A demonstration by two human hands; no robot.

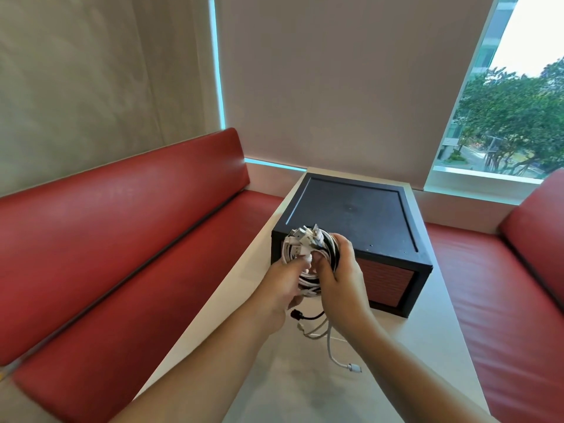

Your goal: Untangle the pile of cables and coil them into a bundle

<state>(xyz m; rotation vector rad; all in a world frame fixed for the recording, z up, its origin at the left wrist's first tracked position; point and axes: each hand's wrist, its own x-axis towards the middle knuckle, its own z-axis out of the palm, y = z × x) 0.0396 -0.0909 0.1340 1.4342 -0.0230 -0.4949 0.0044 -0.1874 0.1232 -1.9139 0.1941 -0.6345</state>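
While the cable coil (pixel 300 251) is held above the table (pixel 305 392), loose ends (pixel 329 340) dangle.
Fingers of the left hand (pixel 283 288) pinch its loops, those of the right hand (pixel 340 277) wrap it; dangling ends may snag, unwinding it.

Both hands hold a coiled bundle of white and black cables (pixel 305 257) above the pale desk (pixel 421 346): the left hand (pixel 282 288) pinches the white loops and the right hand (pixel 341 276) curls round the black side. Loose ends, a black plug (pixel 296 315) and a white connector (pixel 354 367), hang down toward the desk, in front of a black box (pixel 360 215) standing between red benches (pixel 122 239).
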